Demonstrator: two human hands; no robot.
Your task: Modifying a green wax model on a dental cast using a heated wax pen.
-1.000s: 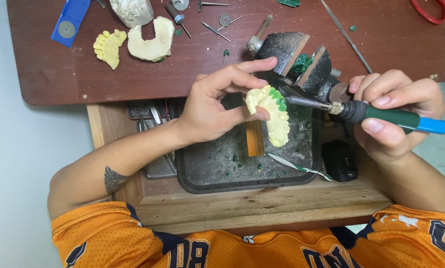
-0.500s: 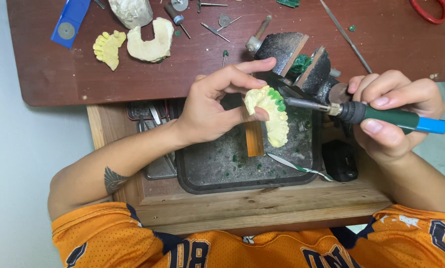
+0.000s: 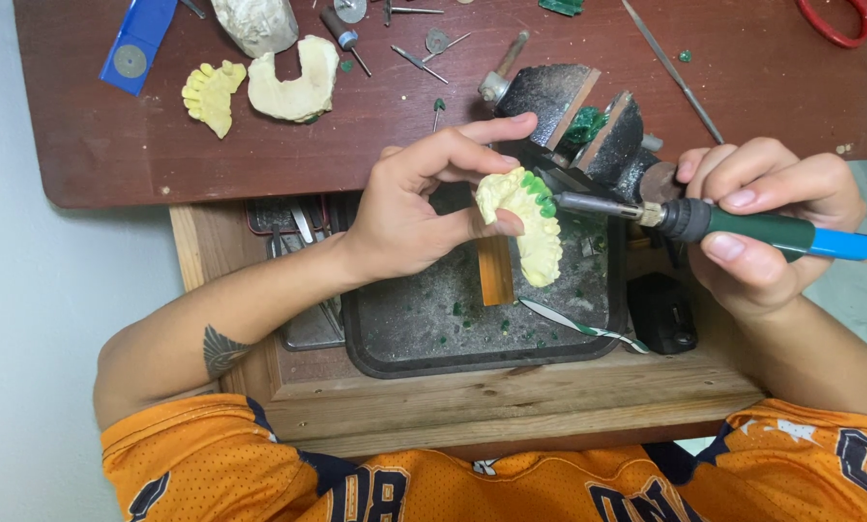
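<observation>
L hand [image 3: 409, 208] grips dental cast [image 3: 525, 227] over tray [image 3: 375, 333], R hand [image 3: 767, 227] clamps heated tool [image 3: 743, 227]; vise [image 3: 588, 121] close behind.

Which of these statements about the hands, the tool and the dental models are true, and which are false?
1. The left hand holds a pale yellow dental cast with green wax on it. True.
2. The right hand is empty. False: it grips a handheld tool with a green and blue handle.
3. The tool's metal tip points at the cast's green part. True.
4. Red scissors lie in the dark tray. False: they lie on the brown tabletop.
</observation>
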